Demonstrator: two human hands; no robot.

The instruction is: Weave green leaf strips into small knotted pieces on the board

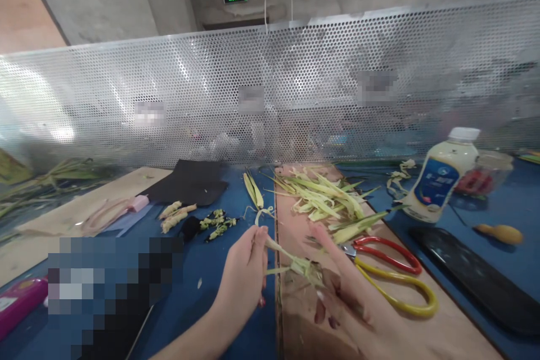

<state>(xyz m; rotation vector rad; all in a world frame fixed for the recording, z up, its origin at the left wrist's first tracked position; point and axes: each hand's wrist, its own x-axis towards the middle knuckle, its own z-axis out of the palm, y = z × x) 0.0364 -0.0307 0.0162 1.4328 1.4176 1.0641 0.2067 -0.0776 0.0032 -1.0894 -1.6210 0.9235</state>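
Observation:
My left hand [247, 270] is closed in a pinch on one end of a pale green leaf strip [278, 247]. The strip runs across to a small knotted bundle of similar strips [306, 270], which my right hand [348, 295] grips at its other end, index finger raised. Motion blurs the right fingers somewhat. Past my hands, a pile of loose pale green strips [324, 194] lies on the wooden board [295, 315]. Scissors [396, 278] with one red and one yellow handle rest beside my right hand.
Several small woven plant pieces [217, 224] and a folded leaf bundle [253, 190] lie on the blue table [236, 197]. At right are a white-capped bottle [441, 177], a black case [476, 278] and a small gourd-shaped item [500, 233]. A perforated metal screen [202, 95] stands behind.

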